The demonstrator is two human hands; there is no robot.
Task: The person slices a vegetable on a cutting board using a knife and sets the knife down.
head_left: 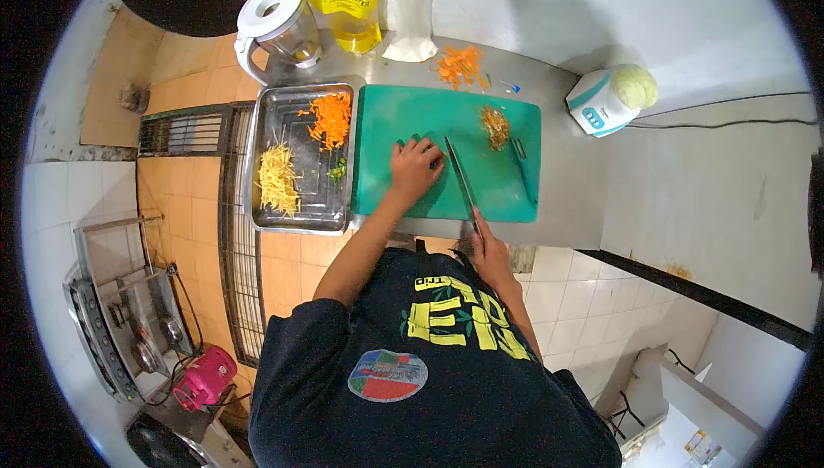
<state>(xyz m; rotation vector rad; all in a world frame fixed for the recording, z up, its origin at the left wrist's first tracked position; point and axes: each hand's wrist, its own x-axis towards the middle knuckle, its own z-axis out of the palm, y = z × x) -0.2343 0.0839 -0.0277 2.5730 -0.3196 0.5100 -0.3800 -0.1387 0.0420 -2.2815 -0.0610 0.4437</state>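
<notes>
My left hand [417, 167] rests on the green cutting board [395, 112], its fingers curled down near the knife blade; whatever lies under the fingertips is too small to make out. In my right hand [489, 253] is the handle of a long knife [460, 174], its blade pointing up and left across the board. To the right of the blade lie a small brownish heap of chopped bits [494, 127] and a short dark-handled tool [519, 148]. A metal tray [300, 221] left of the board holds shredded orange pieces [330, 120], pale yellow strips [277, 179] and a few green pieces [338, 169].
Behind the tray stand a blender jug [279, 26] and a yellow pouch [354, 26], beside a white bag [411, 30]. Orange peelings [461, 66] lie behind the board. A white and teal appliance [601, 103] with a pale round item on top stands at the right.
</notes>
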